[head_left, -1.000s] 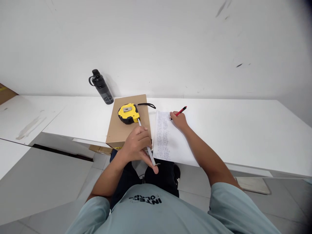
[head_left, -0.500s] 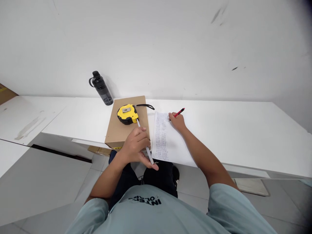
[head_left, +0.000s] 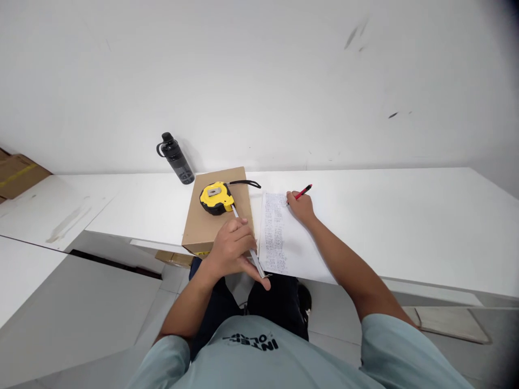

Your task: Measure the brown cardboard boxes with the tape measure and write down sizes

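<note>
A yellow and black tape measure lies on a brown cardboard box, its black wrist strap trailing to the right. From its mouth a length of metal blade runs out toward me past the box's near edge. My left hand is closed around that blade, thumb stretched along it near the end hook. To the right, my right hand grips a red and black pen, with the tip at the upper part of a white paper sheet. Handwriting in columns covers the sheet's left part.
A dark water bottle stands behind the box, close to the wall. The white table extends right. Taped cardboard boxes sit at the far left, and another carton shows below the table.
The whole view has shifted slightly, so everything appears a little lower and farther right. Both hands keep their holds; the pen stays at the sheet's upper part.
</note>
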Tool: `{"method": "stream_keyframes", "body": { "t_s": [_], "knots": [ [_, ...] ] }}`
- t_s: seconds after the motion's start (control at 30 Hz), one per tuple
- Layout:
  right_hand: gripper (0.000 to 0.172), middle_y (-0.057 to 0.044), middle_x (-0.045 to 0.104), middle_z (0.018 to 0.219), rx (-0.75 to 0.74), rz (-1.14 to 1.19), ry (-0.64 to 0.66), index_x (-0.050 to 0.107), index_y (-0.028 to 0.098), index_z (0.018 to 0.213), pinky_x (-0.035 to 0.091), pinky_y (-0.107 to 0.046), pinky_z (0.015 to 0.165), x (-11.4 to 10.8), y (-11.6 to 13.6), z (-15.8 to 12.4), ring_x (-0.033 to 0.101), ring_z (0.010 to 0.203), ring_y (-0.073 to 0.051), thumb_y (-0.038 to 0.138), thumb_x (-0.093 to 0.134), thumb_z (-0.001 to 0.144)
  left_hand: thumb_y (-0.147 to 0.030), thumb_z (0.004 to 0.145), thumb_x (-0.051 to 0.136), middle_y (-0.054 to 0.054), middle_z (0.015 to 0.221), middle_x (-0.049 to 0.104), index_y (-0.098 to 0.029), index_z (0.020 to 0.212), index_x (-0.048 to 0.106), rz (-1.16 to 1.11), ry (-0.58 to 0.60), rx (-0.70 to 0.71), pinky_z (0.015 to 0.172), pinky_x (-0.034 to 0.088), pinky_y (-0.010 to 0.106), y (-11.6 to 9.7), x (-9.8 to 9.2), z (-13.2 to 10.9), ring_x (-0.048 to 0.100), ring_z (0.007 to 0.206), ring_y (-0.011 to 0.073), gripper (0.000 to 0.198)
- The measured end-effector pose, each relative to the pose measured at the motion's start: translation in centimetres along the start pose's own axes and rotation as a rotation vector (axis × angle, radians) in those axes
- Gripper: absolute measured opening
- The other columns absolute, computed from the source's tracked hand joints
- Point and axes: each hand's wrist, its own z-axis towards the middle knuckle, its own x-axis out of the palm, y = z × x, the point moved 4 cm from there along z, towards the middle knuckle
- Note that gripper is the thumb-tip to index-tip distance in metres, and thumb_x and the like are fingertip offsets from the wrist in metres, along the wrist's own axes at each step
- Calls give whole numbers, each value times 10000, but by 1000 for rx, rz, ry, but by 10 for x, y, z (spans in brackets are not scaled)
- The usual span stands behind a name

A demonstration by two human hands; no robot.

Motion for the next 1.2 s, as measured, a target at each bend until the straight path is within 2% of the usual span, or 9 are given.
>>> {"method": "stream_keyframes", "body": {
  "t_s": [0.13, 0.23, 0.33, 0.5, 0.63, 0.8, 0.87, 0.97, 1.2],
  "knots": [
    [444, -89, 705, 854, -66, -76, -73, 564, 249, 712, 499, -375, 840, -6, 4, -4, 639, 844, -240, 611, 426, 928, -890, 656, 789, 37, 836, 749, -234, 961, 629, 65, -45, -13, 1007, 580, 507, -13, -11, -5, 735, 826, 242, 741],
    [350, -119, 695, 1172, -81, -153, -132, 686, 245, 997, 499, -390, 902, -15, 0, -2, 657, 1004, -261, 508, 474, 905, -892, 791, 655, 109, 1011, 783, -233, 1059, 675, 192, -91, -39, 1021, 579, 538, -25, -24, -20, 753, 1021, 304, 712],
    [465, -155, 615, 1361, 12, -231, -200, 653, 246, 1283, 498, -441, 932, -29, -15, 9, 660, 1057, -291, 396, 478, 879, -805, 948, 471, 143, 1130, 766, -249, 1152, 660, 338, -159, -89, 987, 585, 540, -33, -42, -43, 726, 1137, 331, 621],
    [609, -275, 565, 1412, 199, -311, -266, 604, 134, 1417, 458, -589, 1001, -56, -44, 27, 662, 1105, -406, 315, 490, 846, -742, 1013, 338, 151, 1195, 721, -269, 1206, 617, 497, -226, -222, 933, 594, 509, -31, -75, -91, 712, 1139, 317, 582],
    [643, -306, 579, 1371, 182, -316, -275, 593, 109, 1434, 459, -626, 999, -61, -39, 20, 668, 1087, -428, 368, 507, 852, -665, 1049, 377, 161, 1206, 738, -233, 1216, 623, 560, -239, -400, 907, 585, 479, -31, -100, -127, 729, 1110, 312, 524],
    [765, -223, 583, 1446, -161, -181, -259, 387, 150, 1591, 543, -492, 945, -45, 23, -7, 679, 989, -284, 475, 475, 904, -373, 1013, 544, 83, 994, 810, -232, 1086, 691, 571, -155, -560, 866, 559, 419, -40, -112, -150, 768, 929, 266, 217],
    [720, -182, 658, 1349, -236, 19, -131, 461, 190, 1532, 566, -427, 858, -30, 56, -14, 689, 950, -254, 589, 500, 933, -325, 984, 585, 82, 988, 815, -225, 1116, 692, 608, -190, -570, 841, 564, 399, -44, -114, -149, 769, 893, 254, 197],
    [609, -142, 739, 1202, -289, 145, 121, 687, 209, 1234, 539, -421, 983, 3, 115, -20, 704, 1064, -259, 710, 479, 956, -267, 979, 589, 93, 1006, 816, -213, 1179, 680, 657, -273, -531, 822, 576, 383, -49, -113, -142, 774, 891, 250, 226],
    [713, -135, 749, 1267, -406, -51, 422, 719, 211, 1124, 468, -451, 1104, 95, 225, -28, 636, 1227, -303, 822, 401, 941, -205, 1016, 561, 96, 1043, 817, -212, 1232, 660, 753, -281, -591, 832, 578, 371, -49, -110, -143, 780, 914, 238, 238]
  ]
}}
